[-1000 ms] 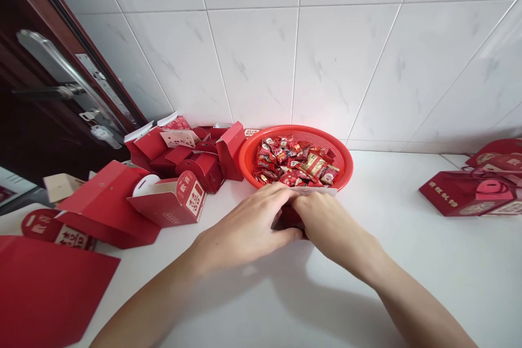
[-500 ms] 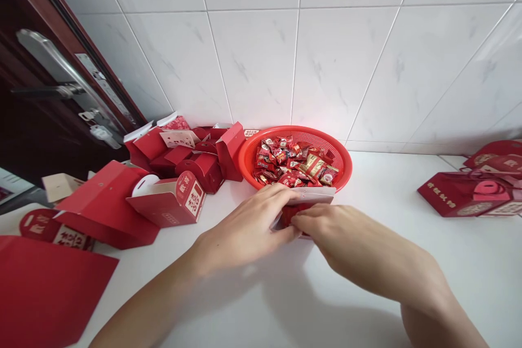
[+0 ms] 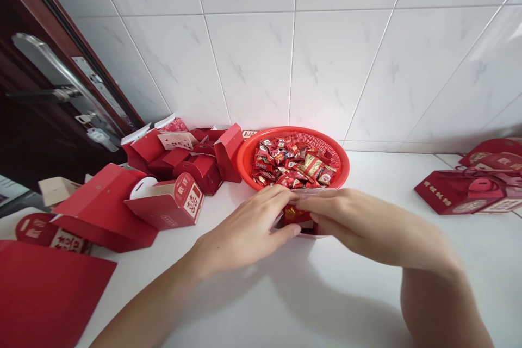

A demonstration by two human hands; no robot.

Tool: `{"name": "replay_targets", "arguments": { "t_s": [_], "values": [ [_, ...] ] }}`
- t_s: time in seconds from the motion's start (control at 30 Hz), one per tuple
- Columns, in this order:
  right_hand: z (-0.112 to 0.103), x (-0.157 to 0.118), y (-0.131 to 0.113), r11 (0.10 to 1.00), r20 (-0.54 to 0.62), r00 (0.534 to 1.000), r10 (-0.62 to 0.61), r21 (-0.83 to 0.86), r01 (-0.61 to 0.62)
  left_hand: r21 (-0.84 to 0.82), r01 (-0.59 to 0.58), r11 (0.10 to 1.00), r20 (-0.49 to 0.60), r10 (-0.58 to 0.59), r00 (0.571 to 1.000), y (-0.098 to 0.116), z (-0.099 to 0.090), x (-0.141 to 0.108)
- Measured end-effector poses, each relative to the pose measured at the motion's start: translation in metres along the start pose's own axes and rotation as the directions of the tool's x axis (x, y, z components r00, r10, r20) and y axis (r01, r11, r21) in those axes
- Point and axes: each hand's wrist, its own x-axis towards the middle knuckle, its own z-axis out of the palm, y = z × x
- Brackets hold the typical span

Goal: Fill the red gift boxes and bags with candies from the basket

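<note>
A small red cardboard gift box (image 3: 317,235) stands in front of the candy basket, largely covered by both hands. Inside it shows a red packet with gold print (image 3: 293,214). Around the box's left side, my left hand (image 3: 248,223) keeps a hold, with its thumb at the front edge and its fingers at the back. My right hand (image 3: 354,223) bends over the right side, fingertips at the box's back flap and inner edge; its grip is partly hidden. Just behind, a red plastic basket (image 3: 346,171) is filled with wrapped candies (image 3: 285,160).
To the left stand several red gift boxes (image 3: 163,209), some with raised lids and handles. A flat red sheet (image 3: 49,288) lies at the near left. Closed gift boxes (image 3: 460,193) sit at the right. Behind the white tabletop (image 3: 228,304) rises a tiled wall (image 3: 253,65); a door handle (image 3: 49,65) is at left.
My right hand has drawn from inside the box toward its right and back edge, baring the gold-printed packet. My left hand stays on the box. The view has shifted slightly.
</note>
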Motion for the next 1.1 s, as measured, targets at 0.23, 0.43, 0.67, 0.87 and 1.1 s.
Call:
{"name": "replay_targets", "arguments": {
  "t_s": [0.23,0.43,0.67,0.87,1.1],
  "values": [
    [-0.028,-0.033,0.022,0.991,-0.174,0.975,0.135,0.016,-0.134,-0.101,0.045,0.994,0.021,-0.043,0.999,-0.013,-0.007,0.012],
    [-0.021,-0.019,0.040,0.947,0.034,0.946,0.321,-0.020,-0.320,0.043,-0.083,0.996,0.091,0.079,0.993,-0.026,-0.017,0.018],
    [-0.020,-0.006,0.051,0.948,0.092,0.953,0.290,0.112,-0.299,-0.141,-0.187,0.972,-0.143,0.167,0.976,-0.041,-0.013,0.028],
    [-0.021,0.000,0.060,0.910,-0.059,0.994,0.089,0.411,-0.057,-0.317,-0.184,0.930,-0.426,0.034,0.904,-0.043,-0.011,0.029],
    [-0.011,0.010,0.069,0.841,-0.216,0.973,0.082,0.540,0.049,-0.444,-0.164,0.881,-0.432,-0.050,0.901,-0.040,-0.005,0.033]
  ]
}}
